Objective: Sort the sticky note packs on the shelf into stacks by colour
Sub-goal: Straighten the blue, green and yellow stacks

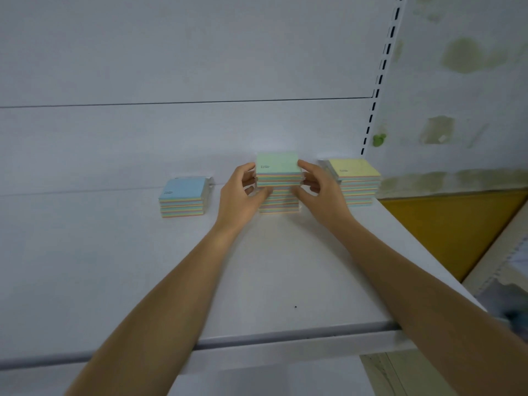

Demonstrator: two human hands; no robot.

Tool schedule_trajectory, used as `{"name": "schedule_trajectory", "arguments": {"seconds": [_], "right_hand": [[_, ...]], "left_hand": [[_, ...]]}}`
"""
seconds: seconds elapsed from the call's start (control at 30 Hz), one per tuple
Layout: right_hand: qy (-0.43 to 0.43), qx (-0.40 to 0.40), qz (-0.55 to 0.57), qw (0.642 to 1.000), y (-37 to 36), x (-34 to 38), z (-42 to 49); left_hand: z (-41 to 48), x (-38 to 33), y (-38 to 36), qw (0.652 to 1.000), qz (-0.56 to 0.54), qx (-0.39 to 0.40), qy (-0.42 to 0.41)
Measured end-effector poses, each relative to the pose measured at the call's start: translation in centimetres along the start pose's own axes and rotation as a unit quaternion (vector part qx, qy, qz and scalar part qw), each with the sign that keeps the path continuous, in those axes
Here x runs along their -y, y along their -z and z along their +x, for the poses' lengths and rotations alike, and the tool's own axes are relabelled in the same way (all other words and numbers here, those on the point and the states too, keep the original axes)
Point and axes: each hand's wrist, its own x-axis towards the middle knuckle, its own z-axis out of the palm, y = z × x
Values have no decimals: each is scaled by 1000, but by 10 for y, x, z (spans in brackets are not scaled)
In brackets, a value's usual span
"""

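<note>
Three stacks of sticky note packs stand on the white shelf (pixel 257 281) near its back wall. The middle stack has a green top (pixel 277 164) and is the tallest. My left hand (pixel 238 195) presses against its left side and my right hand (pixel 320 192) against its right side, fingers curled around the upper packs. A shorter blue-topped stack (pixel 183 195) stands apart to the left. A yellow-topped stack (pixel 355 178) stands to the right, close to my right hand. The lower middle packs are partly hidden by my fingers.
The shelf's front edge (pixel 285 335) runs across the lower frame. A slotted upright (pixel 380 81) rises at the right end. Beyond it are a stained wall (pixel 463 95) and a yellow panel (pixel 445 232).
</note>
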Motion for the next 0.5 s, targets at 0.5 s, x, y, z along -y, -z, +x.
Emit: {"name": "schedule_trajectory", "arguments": {"seconds": [0.5], "right_hand": [[-45, -18, 41, 998, 2, 1, 6]], "left_hand": [[1, 5, 2, 999, -2, -4, -38]]}}
